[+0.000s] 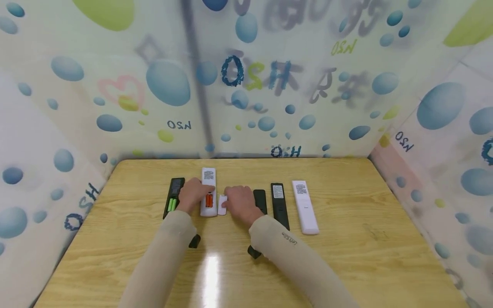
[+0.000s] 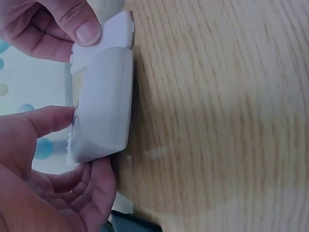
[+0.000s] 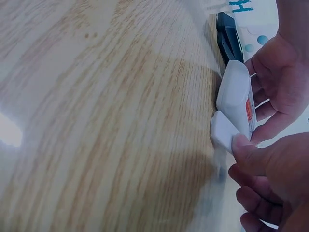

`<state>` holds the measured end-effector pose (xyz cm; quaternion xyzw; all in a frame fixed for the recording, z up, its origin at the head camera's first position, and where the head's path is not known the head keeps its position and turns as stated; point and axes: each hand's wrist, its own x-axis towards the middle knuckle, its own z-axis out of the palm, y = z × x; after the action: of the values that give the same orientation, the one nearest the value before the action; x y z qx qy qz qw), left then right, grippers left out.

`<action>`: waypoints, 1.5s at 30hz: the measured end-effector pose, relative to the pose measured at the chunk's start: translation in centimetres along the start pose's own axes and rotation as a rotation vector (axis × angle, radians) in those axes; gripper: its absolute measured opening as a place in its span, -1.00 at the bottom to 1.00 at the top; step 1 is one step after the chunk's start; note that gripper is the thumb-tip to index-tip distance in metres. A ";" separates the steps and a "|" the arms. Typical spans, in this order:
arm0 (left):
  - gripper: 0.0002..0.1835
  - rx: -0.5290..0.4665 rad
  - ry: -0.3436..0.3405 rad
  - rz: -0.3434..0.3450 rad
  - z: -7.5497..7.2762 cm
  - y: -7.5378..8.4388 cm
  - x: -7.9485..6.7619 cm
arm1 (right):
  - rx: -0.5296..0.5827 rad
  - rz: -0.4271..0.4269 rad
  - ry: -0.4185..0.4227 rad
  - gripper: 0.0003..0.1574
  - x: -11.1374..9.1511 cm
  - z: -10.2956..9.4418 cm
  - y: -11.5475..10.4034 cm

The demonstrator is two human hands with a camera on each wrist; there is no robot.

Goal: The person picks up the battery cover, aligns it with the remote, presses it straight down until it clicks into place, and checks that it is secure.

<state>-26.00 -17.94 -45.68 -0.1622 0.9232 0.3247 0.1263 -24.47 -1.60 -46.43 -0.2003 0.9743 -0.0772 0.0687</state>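
A white remote control (image 1: 208,178) lies on the table with its back up and its battery bay uncovered, showing red batteries (image 1: 209,200). My left hand (image 1: 191,194) holds this remote from the left, its thumb on the upper face and its fingers against the side in the left wrist view. Between thumb and fingers, my right hand (image 1: 241,203) pinches the white battery cover (image 3: 224,131), right beside the remote's lower end. Left of them lies a black remote (image 1: 176,185) with green batteries (image 1: 172,205) in its bay, partly hidden by my left hand.
Right of my right hand lie a black remote (image 1: 260,197), a second black remote (image 1: 280,209) with a label, and another white remote (image 1: 306,210). A patterned wall (image 1: 265,141) stands behind the wooden table (image 1: 369,256).
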 end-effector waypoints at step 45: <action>-0.49 -0.481 -0.229 0.145 1.3 2.8 -2.3 | 0.036 -0.047 0.212 -0.80 -5.1 -5.6 4.9</action>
<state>-24.81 -14.49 -44.32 -0.0830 0.8086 0.5589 0.1641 -22.58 5.55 -41.33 -0.2125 0.9696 -0.1169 -0.0330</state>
